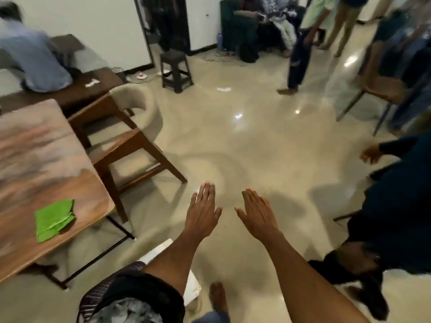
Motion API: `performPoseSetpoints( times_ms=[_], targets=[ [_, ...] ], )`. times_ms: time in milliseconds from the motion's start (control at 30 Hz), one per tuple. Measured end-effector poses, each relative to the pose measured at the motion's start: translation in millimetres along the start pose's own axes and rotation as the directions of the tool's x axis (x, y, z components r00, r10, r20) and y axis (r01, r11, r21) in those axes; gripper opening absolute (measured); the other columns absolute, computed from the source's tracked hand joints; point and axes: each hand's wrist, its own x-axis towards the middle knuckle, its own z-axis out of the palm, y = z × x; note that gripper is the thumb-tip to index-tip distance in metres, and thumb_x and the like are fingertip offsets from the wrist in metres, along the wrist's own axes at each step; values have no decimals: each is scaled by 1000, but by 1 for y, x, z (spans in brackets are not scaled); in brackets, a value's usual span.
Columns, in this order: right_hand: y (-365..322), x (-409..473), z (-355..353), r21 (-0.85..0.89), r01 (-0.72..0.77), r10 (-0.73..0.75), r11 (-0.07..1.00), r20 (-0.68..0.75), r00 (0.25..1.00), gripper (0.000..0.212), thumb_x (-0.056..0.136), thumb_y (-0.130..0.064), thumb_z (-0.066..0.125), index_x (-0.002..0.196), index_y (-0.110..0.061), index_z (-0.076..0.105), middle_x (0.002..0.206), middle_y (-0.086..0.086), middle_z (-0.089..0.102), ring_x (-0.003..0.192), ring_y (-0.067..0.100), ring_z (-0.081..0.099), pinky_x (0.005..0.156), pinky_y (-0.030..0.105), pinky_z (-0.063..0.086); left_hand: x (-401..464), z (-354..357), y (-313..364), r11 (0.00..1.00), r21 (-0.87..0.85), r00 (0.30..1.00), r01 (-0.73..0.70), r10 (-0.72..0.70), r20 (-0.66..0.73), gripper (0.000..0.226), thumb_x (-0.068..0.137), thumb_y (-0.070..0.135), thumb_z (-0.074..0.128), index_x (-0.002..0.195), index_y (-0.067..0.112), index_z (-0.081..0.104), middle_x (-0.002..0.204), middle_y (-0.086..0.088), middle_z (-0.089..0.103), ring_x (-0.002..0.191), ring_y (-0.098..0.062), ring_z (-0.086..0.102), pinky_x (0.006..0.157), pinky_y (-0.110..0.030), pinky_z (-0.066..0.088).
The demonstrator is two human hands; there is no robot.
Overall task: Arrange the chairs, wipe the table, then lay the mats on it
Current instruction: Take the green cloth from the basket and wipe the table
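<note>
A wooden table (42,159) fills the left side, with a folded green cloth (54,219) lying near its front corner. A wooden chair (130,141) with a beige curved back stands at the table's far right corner, angled away. My left hand (203,210) and my right hand (256,213) are stretched forward over the bare floor, palms down, fingers straight and together, holding nothing. Both hands are to the right of the table and apart from the chair. No mats are visible.
A dark stool (176,68) stands by the far wall. Another chair (382,87) is at the right. A person in dark clothes (396,206) crouches close on my right, one sits at the back left (35,57), others stand at the back. White object (163,255) lies below my left arm.
</note>
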Motion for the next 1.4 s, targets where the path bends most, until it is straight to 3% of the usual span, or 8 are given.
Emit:
performPoseSetpoints(
  times_ms=[133,267,433,767,867,1000,1167,1400],
  targets=[
    [-23,61,-29,-45,145,-143,988,53,988,72,113,-56,23,169,-13,13,178,7,11,165,21,8,132,39,8,23,-22,-24,981,-99,983,167,-173,-58,77,113,53,25,170,11,-5,179,-9,-8,166,-24,-9,133,-42,-1],
    [-58,123,-48,-43,287,-287,957,16,958,111,88,-77,-24,169,-13,17,178,7,15,165,20,12,131,37,10,43,-39,-65,938,-180,942,295,-317,-107,76,113,55,19,169,13,-10,177,-6,-18,165,-23,-15,135,-44,-2],
    [-102,173,-45,1,449,-448,894,76,891,95,95,-66,-2,168,-11,24,176,9,20,165,22,16,131,39,13,48,-49,-106,866,-175,862,468,-492,-127,77,113,53,21,168,13,-16,173,-5,-28,163,-21,-22,135,-43,-6],
    [-138,294,-32,-26,693,-685,720,127,717,84,100,-61,7,168,-14,24,177,6,19,165,21,13,130,41,22,89,-62,-166,668,-183,645,722,-744,-175,79,112,51,29,168,12,-12,178,-8,-14,165,-22,-13,135,-44,1],
    [-136,341,-31,-50,712,-705,700,108,701,83,102,-61,12,167,-10,29,174,10,27,163,23,21,128,43,27,120,-71,-164,625,-173,606,761,-780,-155,78,108,57,12,168,13,-14,177,-7,-18,165,-22,-15,135,-46,4],
    [-158,374,-34,1,787,-779,617,143,611,79,108,-63,16,170,-14,15,178,5,11,165,19,7,131,36,12,145,-77,-162,580,-209,555,788,-815,-166,86,92,61,-10,165,15,-19,177,-7,-18,165,-21,-16,135,-43,-2],
    [-211,401,-28,70,853,-847,517,188,498,121,78,-83,-31,171,-17,10,179,4,7,166,18,3,131,35,4,143,-87,-196,480,-210,454,852,-876,-162,86,93,60,-8,165,13,-19,177,-9,-18,165,-23,-14,135,-44,-1],
    [-316,427,-22,87,940,-936,329,160,313,79,106,-62,14,170,-14,15,178,4,7,165,18,4,132,37,9,120,-105,-270,329,-202,295,923,-938,-180,92,93,57,-11,170,8,-2,178,-12,-9,166,-26,-7,133,-42,-2]
  ],
)
